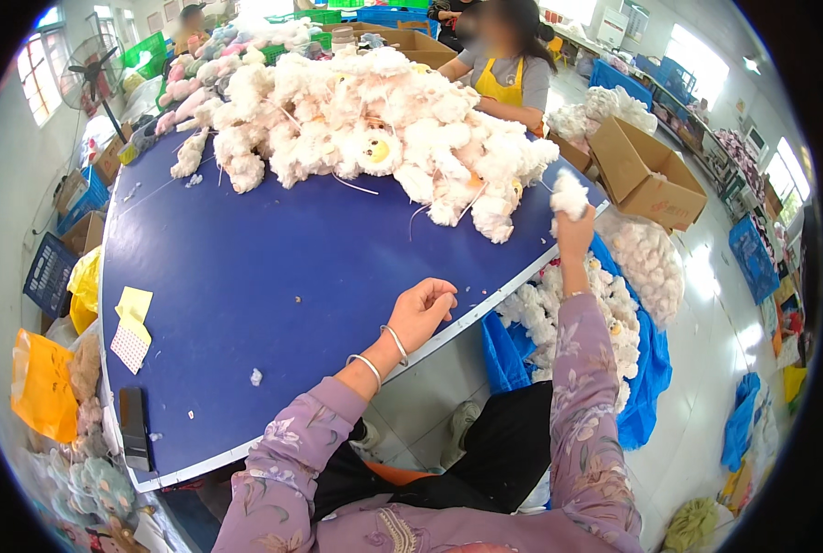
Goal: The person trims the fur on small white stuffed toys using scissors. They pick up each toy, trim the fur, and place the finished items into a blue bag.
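My right hand [574, 234], out at the table's right edge, grips a small white fluffy plush piece [569, 194]. Over the blue table [245, 276], close to its near edge, hovers my left hand [422, 309] with two bangles on the wrist. Its fingers are curled in, and whether anything small sits in them is hidden. Beyond both hands lies a big heap of cream-white fluffy plush pieces [337, 120], some with yellow faces and loose threads. Below my right forearm, a blue bag [649, 369] holds more white plush pieces [540, 318].
Yellow paper slips [132, 318] and a black phone [135, 429] lie along the table's left side. Cardboard box [646, 170] and a sack of plush [646, 267] stand at the right. A person in a yellow apron [501, 83] works across the heap. A fan [91, 72] stands far left.
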`<state>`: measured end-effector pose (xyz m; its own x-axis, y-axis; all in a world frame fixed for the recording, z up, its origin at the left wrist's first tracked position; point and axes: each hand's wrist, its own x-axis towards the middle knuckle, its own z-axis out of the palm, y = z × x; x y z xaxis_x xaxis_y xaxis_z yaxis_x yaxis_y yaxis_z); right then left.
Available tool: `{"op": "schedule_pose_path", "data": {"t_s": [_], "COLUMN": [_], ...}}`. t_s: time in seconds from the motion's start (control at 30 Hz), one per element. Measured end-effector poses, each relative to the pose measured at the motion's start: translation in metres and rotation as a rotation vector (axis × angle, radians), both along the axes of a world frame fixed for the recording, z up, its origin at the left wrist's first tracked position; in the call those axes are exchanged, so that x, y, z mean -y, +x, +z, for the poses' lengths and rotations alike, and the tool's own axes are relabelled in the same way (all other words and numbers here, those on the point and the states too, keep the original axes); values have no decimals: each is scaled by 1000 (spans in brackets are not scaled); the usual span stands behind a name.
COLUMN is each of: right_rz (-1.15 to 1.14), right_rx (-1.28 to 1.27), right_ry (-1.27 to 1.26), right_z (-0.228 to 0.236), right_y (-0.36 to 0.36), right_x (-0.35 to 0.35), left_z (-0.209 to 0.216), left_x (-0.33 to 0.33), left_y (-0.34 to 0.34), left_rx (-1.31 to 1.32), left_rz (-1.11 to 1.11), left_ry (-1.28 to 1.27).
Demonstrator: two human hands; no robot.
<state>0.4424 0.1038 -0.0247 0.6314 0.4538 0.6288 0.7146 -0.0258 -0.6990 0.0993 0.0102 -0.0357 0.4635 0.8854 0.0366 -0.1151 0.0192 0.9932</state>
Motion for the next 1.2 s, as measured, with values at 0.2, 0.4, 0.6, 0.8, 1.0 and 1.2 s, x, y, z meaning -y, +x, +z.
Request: {"op": "schedule_pose_path", "data": {"t_s": [0.2, 0.4, 0.6, 0.8, 1.0, 1.2], "right_rz": [514, 876, 1184, 962, 849, 860], "right_rx": [-893, -1239, -996, -305, -367, -438], "right_ry": [270, 121, -322, -458, 57, -192], "right_z": [50, 27, 11, 8, 2, -4], "right_y": [-92, -201, -223, -205, -200, -196], "right_x": [68, 118, 128, 109, 100, 93], "left_z": [-1, 6, -7, 1, -2, -12], "left_x": [-1, 0, 0, -12, -13, -15], "left_y": [-5, -7, -13, -22, -24, -24], "left_rx": [26, 204, 409, 225, 73, -5], "left_rz": [-2, -18, 69, 343, 351, 212], "left_ry": [3, -17, -20, 49, 156, 185]}}
